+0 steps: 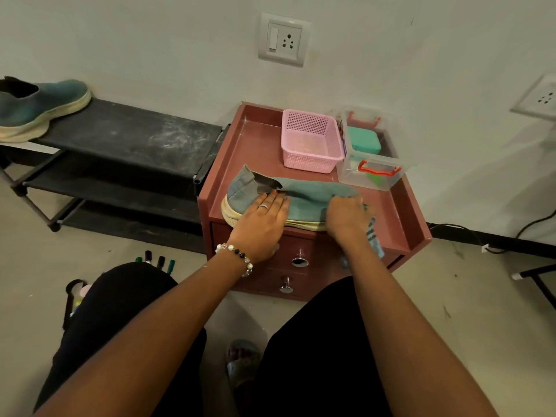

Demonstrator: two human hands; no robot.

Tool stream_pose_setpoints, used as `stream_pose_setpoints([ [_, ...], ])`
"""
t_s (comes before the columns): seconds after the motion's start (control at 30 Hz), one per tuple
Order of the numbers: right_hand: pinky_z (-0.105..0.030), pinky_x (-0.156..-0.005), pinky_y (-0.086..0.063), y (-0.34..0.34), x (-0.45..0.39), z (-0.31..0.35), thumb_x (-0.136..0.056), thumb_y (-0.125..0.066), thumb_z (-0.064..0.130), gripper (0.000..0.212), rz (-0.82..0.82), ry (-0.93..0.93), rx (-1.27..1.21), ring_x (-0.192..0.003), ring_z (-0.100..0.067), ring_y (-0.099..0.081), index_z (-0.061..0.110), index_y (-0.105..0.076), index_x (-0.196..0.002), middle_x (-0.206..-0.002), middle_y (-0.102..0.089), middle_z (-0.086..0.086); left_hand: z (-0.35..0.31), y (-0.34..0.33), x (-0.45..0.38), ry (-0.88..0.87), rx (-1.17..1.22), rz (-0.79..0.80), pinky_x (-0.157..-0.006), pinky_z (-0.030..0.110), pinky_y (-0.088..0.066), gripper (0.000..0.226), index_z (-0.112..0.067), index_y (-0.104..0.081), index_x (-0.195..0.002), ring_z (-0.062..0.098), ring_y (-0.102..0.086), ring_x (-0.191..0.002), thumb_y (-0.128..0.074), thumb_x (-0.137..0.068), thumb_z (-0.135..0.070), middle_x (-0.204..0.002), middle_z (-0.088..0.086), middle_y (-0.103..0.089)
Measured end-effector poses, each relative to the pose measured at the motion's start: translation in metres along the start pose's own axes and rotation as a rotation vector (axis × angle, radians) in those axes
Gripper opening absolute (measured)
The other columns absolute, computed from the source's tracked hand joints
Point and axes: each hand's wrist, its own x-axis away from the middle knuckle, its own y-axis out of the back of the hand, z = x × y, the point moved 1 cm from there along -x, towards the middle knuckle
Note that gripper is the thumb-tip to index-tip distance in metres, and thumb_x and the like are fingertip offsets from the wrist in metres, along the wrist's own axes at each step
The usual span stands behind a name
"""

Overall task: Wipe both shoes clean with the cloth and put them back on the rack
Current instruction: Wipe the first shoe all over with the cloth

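One shoe (301, 203) lies on its side on the cabinet (258, 139), toe toward the right, sole edge facing the person. The left hand (264, 215) rests flat on its heel half, fingers straight and together, pinning it. The right hand (346, 218) is curled round the cloth (374, 239) at the toe end, with a striped tail hanging over the cabinet's front edge. The second shoe (39, 109) stands on the top shelf of the rack (126, 130), well apart to the left. Step in hand, as judged: wiping the upper near the toe. Recommended: maintain downward pressure with the flat hand so the shoe cannot slide; work the cloth in strokes along the knit; cover the pale sole rim, which looks soiled; gather the loose tail so it does not drag.
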Motion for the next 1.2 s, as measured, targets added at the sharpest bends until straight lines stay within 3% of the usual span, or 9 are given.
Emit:
stream_pose_setpoints([
  [0.2, -0.045, -0.099, -0.043, -0.008, 0.01, 0.018, -0.08, -0.052, 0.002, 0.043, 0.136, 0.163, -0.311, -0.111, -0.031, -0.056, 0.023, -0.067, -0.114, -0.111, -0.066, -0.009, -0.001, 0.001, 0.0, -0.002, -0.005, 0.006, -0.121, 0.041, -0.005, 0.096, -0.002, -0.007, -0.151, 0.028, -0.009, -0.147, -0.061, -0.084, -0.044, -0.159, 0.018, -0.011],
  [0.33, -0.047, -0.102, -0.031, -0.006, 0.008, 0.001, -0.087, -0.049, 0.003, 0.028, -0.013, 0.033, -0.115, -0.117, -0.03, -0.049, 0.014, -0.066, -0.107, -0.112, -0.061, -0.012, 0.002, 0.002, 0.002, -0.023, -0.007, 0.028, -0.121, 0.039, -0.002, 0.098, -0.002, -0.006, -0.152, 0.027, -0.009, -0.148, -0.063, -0.083, -0.043, -0.159, 0.018, -0.01],
  [0.53, -0.051, -0.103, -0.024, 0.003, -0.009, -0.034, -0.094, -0.036, 0.006, 0.035, -0.087, -0.125, 0.023, -0.124, -0.028, -0.039, 0.011, -0.061, -0.118, -0.124, -0.055, -0.011, 0.003, 0.0, -0.001, -0.014, 0.003, 0.02, -0.121, 0.038, -0.002, 0.096, -0.004, -0.004, -0.152, 0.026, -0.008, -0.148, -0.061, -0.084, -0.043, -0.159, 0.016, -0.009],
  [0.73, -0.052, -0.106, -0.023, 0.001, 0.003, -0.006, -0.092, -0.042, 0.01, 0.03, -0.02, 0.109, 0.135, -0.123, -0.029, -0.044, 0.012, -0.063, -0.113, -0.121, -0.059, -0.012, 0.0, 0.002, -0.003, 0.007, 0.014, 0.028, -0.121, 0.039, -0.002, 0.098, -0.003, -0.006, -0.152, 0.025, -0.008, -0.148, -0.061, -0.084, -0.047, -0.159, 0.016, -0.01],
  [0.83, -0.05, -0.102, -0.037, 0.004, 0.008, 0.013, -0.089, -0.049, 0.007, 0.023, 0.018, 0.14, -0.054, -0.112, -0.033, -0.055, 0.007, -0.064, -0.107, -0.112, -0.063, -0.014, -0.001, 0.003, -0.002, 0.017, 0.016, 0.039, -0.121, 0.039, -0.002, 0.099, -0.003, -0.006, -0.151, 0.026, -0.008, -0.148, -0.063, -0.084, -0.047, -0.159, 0.016, -0.01],
  [0.93, -0.04, -0.087, -0.051, 0.006, 0.008, 0.005, -0.083, -0.051, 0.0, 0.025, 0.004, 0.024, -0.608, -0.1, -0.031, -0.062, 0.003, -0.071, -0.099, -0.101, -0.07, -0.014, 0.0, 0.003, -0.002, 0.01, 0.018, 0.021, -0.12, 0.039, -0.001, 0.098, -0.002, -0.006, -0.151, 0.026, -0.007, -0.148, -0.062, -0.084, -0.047, -0.159, 0.016, -0.008],
  [1.0, -0.036, -0.081, -0.052, 0.012, 0.009, -0.007, -0.083, -0.051, -0.002, 0.024, -0.168, -0.132, -0.803, -0.094, -0.03, -0.064, 0.002, -0.072, -0.095, -0.095, -0.071, -0.014, 0.0, 0.003, -0.002, 0.006, 0.024, 0.024, -0.12, 0.039, -0.001, 0.098, -0.002, -0.006, -0.151, 0.026, -0.007, -0.148, -0.062, -0.084, -0.046, -0.159, 0.016, -0.008],
  [1.1, -0.044, -0.09, -0.049, 0.019, 0.003, -0.024, -0.087, -0.055, 0.002, 0.018, -0.49, -0.288, -0.718, -0.1, -0.031, -0.059, 0.003, -0.067, -0.101, -0.101, -0.067, -0.014, 0.0, 0.002, -0.002, 0.011, 0.025, 0.023, -0.12, 0.039, -0.002, 0.098, -0.002, -0.006, -0.151, 0.026, -0.009, -0.148, -0.062, -0.083, -0.046, -0.159, 0.016, -0.009],
  [1.2, -0.054, -0.102, -0.038, 0.004, -0.017, -0.029, -0.086, -0.056, 0.004, 0.033, -0.255, -0.202, -0.528, -0.117, -0.035, -0.049, 0.004, -0.056, -0.118, -0.121, -0.056, -0.017, 0.0, 0.002, -0.003, 0.011, 0.023, 0.023, -0.12, 0.038, -0.002, 0.098, -0.003, -0.006, -0.151, 0.026, -0.008, -0.148, -0.061, -0.083, -0.047, -0.159, 0.016, -0.008],
])
